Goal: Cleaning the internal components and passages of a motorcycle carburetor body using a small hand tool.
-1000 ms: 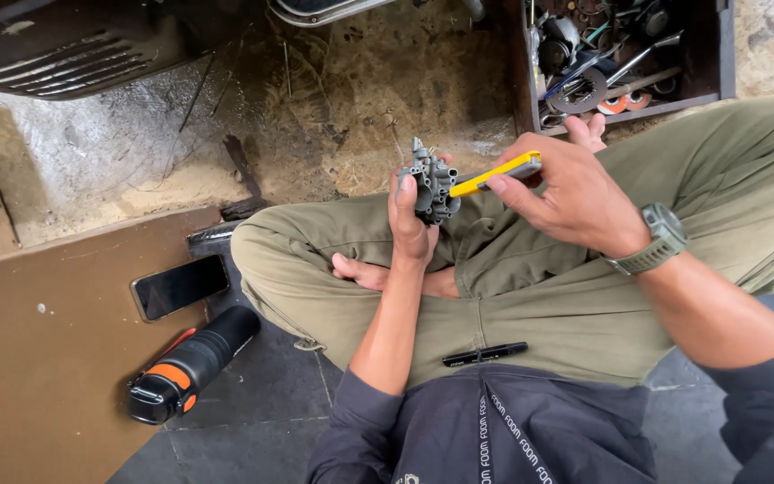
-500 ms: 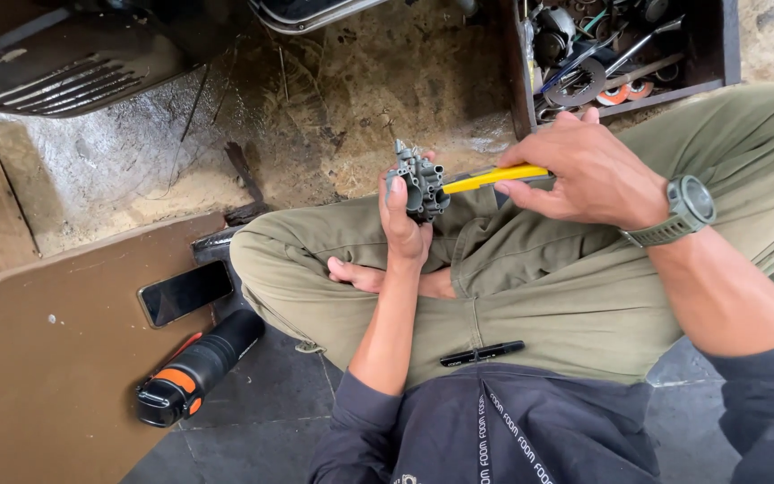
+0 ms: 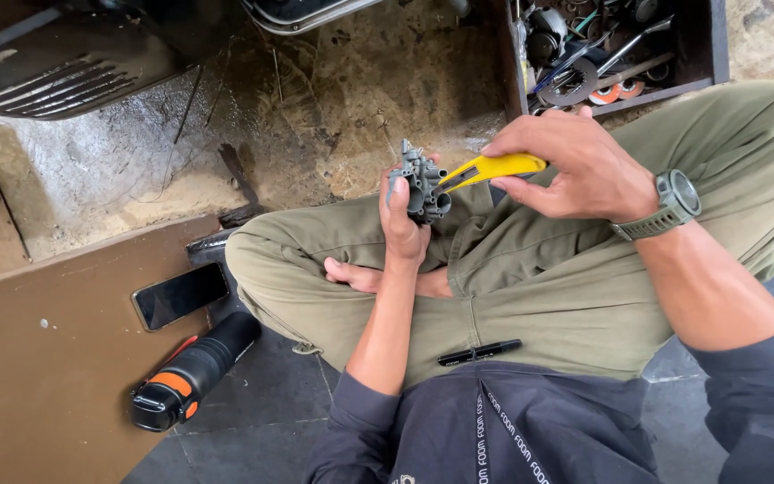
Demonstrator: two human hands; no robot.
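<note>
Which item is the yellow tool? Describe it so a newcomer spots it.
Start at the crossed legs in olive trousers. Above them, the right hand with the wristwatch pinches a slim yellow-handled tool, its tip against the grey metal part. It is the only yellow thing there.

The floor is dark tile near the person, giving way to dirty concrete farther off. A brown board lies on it with a phone at its edge. A black-and-orange flashlight rests on the tile, and a tool tray sits on the concrete.
</note>
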